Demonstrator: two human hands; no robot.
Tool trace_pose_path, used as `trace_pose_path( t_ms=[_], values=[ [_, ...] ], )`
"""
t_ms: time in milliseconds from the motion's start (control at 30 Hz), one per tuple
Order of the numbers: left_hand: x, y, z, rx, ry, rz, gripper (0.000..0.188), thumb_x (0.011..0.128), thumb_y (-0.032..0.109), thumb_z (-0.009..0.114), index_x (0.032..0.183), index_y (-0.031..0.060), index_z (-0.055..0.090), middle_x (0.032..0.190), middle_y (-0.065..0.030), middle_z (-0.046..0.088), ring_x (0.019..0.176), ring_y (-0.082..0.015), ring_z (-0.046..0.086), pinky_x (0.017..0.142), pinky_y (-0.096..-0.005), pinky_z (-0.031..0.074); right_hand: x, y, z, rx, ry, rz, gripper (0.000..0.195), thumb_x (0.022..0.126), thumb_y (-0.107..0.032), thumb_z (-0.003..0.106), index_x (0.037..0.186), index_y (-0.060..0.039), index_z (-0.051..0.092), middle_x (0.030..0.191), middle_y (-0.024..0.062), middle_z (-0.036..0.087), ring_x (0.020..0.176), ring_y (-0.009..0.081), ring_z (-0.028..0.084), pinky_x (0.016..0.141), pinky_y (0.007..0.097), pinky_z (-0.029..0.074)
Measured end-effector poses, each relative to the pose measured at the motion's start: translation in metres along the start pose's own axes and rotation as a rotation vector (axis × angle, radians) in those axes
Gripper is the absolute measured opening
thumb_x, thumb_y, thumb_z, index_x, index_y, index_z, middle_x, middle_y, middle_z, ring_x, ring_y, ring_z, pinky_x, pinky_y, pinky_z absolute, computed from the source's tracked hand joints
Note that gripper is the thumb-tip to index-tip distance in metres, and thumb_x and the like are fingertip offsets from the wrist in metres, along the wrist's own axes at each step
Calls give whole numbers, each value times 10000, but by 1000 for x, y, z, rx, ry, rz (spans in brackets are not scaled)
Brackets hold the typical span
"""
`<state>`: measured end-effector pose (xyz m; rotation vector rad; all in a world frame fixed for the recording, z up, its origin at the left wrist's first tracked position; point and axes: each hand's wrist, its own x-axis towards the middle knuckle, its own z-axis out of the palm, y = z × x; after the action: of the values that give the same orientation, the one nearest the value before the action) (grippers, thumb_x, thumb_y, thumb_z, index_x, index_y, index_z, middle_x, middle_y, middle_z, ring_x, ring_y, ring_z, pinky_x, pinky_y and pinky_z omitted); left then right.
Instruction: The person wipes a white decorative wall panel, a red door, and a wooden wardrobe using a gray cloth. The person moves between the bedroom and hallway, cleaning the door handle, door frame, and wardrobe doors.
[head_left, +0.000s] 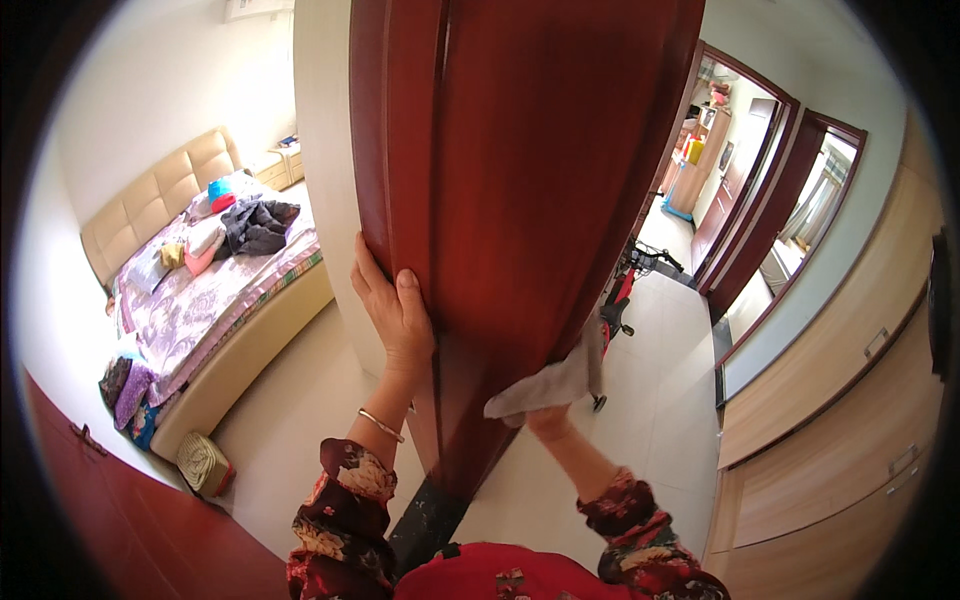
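Directly before me stands the reddish-brown wooden casing of a doorway (525, 165), with vertical grooves in its face. My left hand (394, 307) rests flat against its left edge, fingers spread and pointing up, a bangle on the wrist. My right hand (551, 420) is at the lower right edge of the casing, mostly hidden under a greyish-white cloth (544, 386) that it holds against the wood. The cloth is folded over the fingers, and part of it reaches up along the edge.
A bed (225, 285) with clothes on it fills the room at left, above a woven-looking box (204, 465). A red door (142, 517) is at lower left. Rightward, a bicycle (619, 307) stands in the hallway beside wooden cabinets (825, 450).
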<state>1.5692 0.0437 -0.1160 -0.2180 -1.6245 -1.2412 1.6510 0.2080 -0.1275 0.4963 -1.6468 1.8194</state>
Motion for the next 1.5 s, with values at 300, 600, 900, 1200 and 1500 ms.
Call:
trace_pose_path(
  t_ms=[300, 600, 900, 1200, 1500],
  values=[
    [2, -5, 3, 30, 29, 29, 640, 903, 372, 346, 1372, -44, 214, 1254, -261, 353, 1165, -392, 354, 1022, -420, 251, -70, 116, -25, 46, -16, 78, 758, 538, -196, 721, 1184, 12, 384, 1063, 68, 474, 943, 163, 456, 849, 271, 394],
    [-1, 2, -5, -33, 0, -42, 646, 872, 304, 409, 1366, -63, 211, 1275, -267, 321, 1170, -390, 346, 1026, -415, 253, 31, 28, -30, -449, -9, -766, 691, 790, -293, 614, 1299, 22, 268, 1277, 144, 375, 1133, 245, 415, 966, 335, 324],
    [-12, 4, -1, -158, -161, -89, 680, 872, 287, 468, 1371, -71, 176, 1343, -263, 245, 1237, -382, 257, 1042, -453, 205, 113, -116, 8, -1500, -3, -720, 307, 863, -133, 452, 1106, 45, 512, 1072, 230, 557, 1012, 375, 523, 932, 418, 362],
    [-6, -10, -11, -296, -339, -105, 592, 879, 158, 460, 1378, -43, 213, 1370, -219, 246, 1241, -362, 269, 1047, -430, 214, 156, -126, 88, -1934, -44, -575, 274, 916, -268, 435, 961, -32, 566, 757, 213, 604, 714, 417, 573, 672, 480, 457],
    [15, -40, -33, -639, -469, -77, 517, 916, 188, 384, 1364, -42, 269, 1380, -206, 298, 1264, -331, 302, 1052, -392, 234, 43, 30, 73, -1309, -413, -333, 550, 909, -294, 449, 1362, -41, 266, 1367, 159, 315, 1255, 244, 342, 1078, 371, 244]
  ],
)
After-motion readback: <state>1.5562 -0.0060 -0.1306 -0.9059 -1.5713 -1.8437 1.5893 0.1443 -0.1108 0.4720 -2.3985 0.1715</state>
